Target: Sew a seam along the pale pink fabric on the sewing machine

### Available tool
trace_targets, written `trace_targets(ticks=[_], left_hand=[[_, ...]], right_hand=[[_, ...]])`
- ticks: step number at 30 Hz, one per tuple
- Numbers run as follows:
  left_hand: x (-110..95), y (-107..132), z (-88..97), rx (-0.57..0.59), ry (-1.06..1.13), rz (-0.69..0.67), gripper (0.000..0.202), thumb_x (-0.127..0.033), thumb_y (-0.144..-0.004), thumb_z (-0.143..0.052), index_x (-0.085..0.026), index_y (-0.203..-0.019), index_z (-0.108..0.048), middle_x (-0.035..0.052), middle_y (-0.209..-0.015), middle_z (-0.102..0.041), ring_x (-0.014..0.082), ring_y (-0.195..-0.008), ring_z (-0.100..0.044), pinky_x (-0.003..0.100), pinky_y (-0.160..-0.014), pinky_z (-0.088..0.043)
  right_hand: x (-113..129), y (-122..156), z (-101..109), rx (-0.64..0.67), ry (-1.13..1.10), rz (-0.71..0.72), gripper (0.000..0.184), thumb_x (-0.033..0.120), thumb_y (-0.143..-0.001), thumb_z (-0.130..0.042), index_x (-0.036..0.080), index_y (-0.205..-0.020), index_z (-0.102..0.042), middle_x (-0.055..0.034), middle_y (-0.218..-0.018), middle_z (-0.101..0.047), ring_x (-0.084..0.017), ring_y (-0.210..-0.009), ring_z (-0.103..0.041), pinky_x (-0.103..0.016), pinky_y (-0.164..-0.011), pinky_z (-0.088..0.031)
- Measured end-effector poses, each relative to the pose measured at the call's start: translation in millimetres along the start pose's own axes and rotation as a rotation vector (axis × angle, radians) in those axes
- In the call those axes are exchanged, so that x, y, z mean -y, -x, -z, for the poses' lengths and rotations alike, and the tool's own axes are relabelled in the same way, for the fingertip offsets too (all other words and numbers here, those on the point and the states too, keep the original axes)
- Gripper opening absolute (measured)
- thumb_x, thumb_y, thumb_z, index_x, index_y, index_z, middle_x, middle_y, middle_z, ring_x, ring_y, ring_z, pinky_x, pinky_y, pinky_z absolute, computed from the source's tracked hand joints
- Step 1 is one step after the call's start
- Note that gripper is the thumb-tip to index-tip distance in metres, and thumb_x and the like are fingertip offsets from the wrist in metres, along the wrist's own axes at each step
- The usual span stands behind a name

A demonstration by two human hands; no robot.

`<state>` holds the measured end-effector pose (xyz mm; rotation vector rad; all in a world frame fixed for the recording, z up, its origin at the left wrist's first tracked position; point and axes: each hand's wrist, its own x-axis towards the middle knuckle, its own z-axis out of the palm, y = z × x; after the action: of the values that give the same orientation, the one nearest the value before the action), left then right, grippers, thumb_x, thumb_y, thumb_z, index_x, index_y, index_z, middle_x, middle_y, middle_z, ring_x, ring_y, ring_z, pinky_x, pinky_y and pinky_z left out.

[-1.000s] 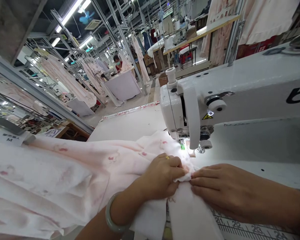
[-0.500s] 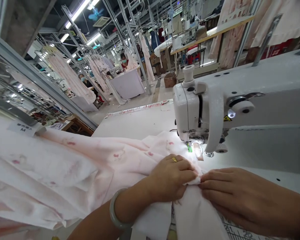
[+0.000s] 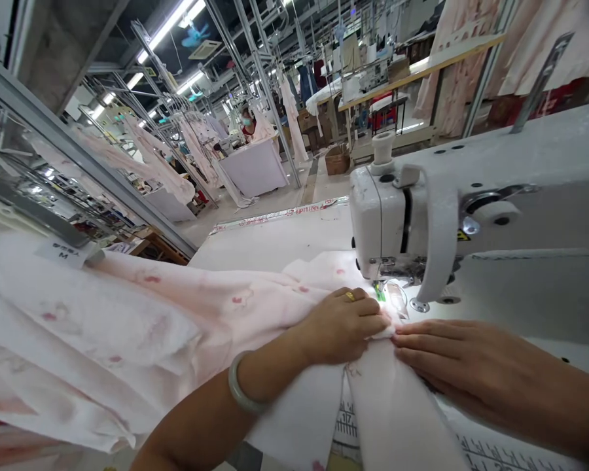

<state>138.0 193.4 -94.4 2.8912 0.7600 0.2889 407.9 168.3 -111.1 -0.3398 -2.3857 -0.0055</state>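
**Hands press pale fabric close to the sewing machine needle**

Both hands have slid the pink floral fabric (image 3: pixel 186 327) nearer the sewing machine (image 3: pixel 471 209) since a moment ago. I see my left hand (image 3: pixel 341 325) curled, pinching a fold of cloth just before the presser foot (image 3: pixel 383 292). My right hand (image 3: pixel 464 369) lies flat, fingers together, pressing the strip onto the white tabletop (image 3: pixel 275 245). A printed ruler (image 3: pixel 343 422) shows beneath.
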Motion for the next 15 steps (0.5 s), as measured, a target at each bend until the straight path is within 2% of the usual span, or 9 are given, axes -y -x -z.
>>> trace_targets(ticks=[3,4,6,8,11,13,15], left_hand=[[3.7,-1.0,-0.1,-0.101,0.268,0.214,0.009,-0.014,-0.097,-0.068,-0.020,-0.094,-0.075,0.0078,-0.105,-0.079,0.0244,-0.104,-0.071,0.037,-0.099,-0.058],[4.4,-2.1,-0.5,-0.152,0.381,0.300,0.012,-0.015,-0.099,-0.067,-0.020,-0.089,-0.073,0.0061,-0.099,-0.078,0.0233,-0.101,-0.072,0.036,-0.097,-0.058],[4.2,-4.7,-1.3,-0.237,0.597,0.439,0.018,-0.021,-0.102,-0.066,-0.020,-0.085,-0.070,0.0034,-0.093,-0.076,0.0222,-0.097,-0.072,0.035,-0.095,-0.058],[1.9,-7.2,-1.6,-0.285,0.731,0.507,0.020,-0.028,-0.103,-0.068,-0.019,-0.086,-0.071,0.0021,-0.093,-0.076,0.0221,-0.096,-0.071,0.036,-0.096,-0.058],[-3.9,-8.3,-0.6,-0.282,0.707,0.499,0.023,-0.028,-0.101,-0.069,-0.020,-0.081,-0.069,0.0023,-0.091,-0.074,0.0220,-0.095,-0.071,0.035,-0.093,-0.057],[-7.7,-7.0,0.9,-0.235,0.601,0.422,0.025,-0.024,-0.101,-0.068,-0.020,-0.076,-0.068,0.0042,-0.092,-0.074,0.0222,-0.095,-0.070,0.036,-0.094,-0.057],[-11.0,-4.7,2.7,-0.172,0.477,0.310,0.019,-0.018,-0.099,-0.066,-0.019,-0.082,-0.074,0.0075,-0.102,-0.077,0.0236,-0.102,-0.072,0.039,-0.100,-0.056]], right_hand=[[-1.1,3.6,-0.6,0.024,0.004,0.030,0.045,0.000,-0.104,-0.052,0.020,-0.134,-0.081,-0.0075,-0.119,-0.087,-0.023,-0.107,-0.085,-0.033,-0.096,-0.069],[-0.6,3.5,-0.8,0.025,0.020,0.037,0.044,-0.001,-0.106,-0.051,0.019,-0.133,-0.080,-0.0075,-0.119,-0.087,-0.023,-0.107,-0.085,-0.033,-0.097,-0.069],[1.4,1.5,-1.3,0.015,0.054,0.043,0.040,0.001,-0.111,-0.047,0.016,-0.127,-0.079,-0.0075,-0.116,-0.088,-0.021,-0.107,-0.085,-0.033,-0.097,-0.069],[4.1,-2.0,-1.4,0.008,0.065,0.043,0.039,0.004,-0.116,-0.041,0.014,-0.120,-0.079,-0.0080,-0.113,-0.088,-0.021,-0.106,-0.085,-0.033,-0.095,-0.069],[7.4,-7.2,-1.0,0.003,0.044,0.022,0.042,0.006,-0.118,-0.038,0.014,-0.115,-0.079,-0.0076,-0.108,-0.088,-0.021,-0.101,-0.085,-0.035,-0.090,-0.069],[8.5,-9.6,-0.8,-0.004,0.019,0.003,0.043,0.004,-0.117,-0.039,0.015,-0.112,-0.080,-0.0072,-0.106,-0.088,-0.021,-0.099,-0.084,-0.034,-0.089,-0.068],[8.8,-11.0,-0.9,-0.006,-0.012,-0.007,0.043,0.002,-0.115,-0.040,0.015,-0.109,-0.081,-0.0067,-0.102,-0.087,-0.021,-0.096,-0.084,-0.033,-0.089,-0.068]])
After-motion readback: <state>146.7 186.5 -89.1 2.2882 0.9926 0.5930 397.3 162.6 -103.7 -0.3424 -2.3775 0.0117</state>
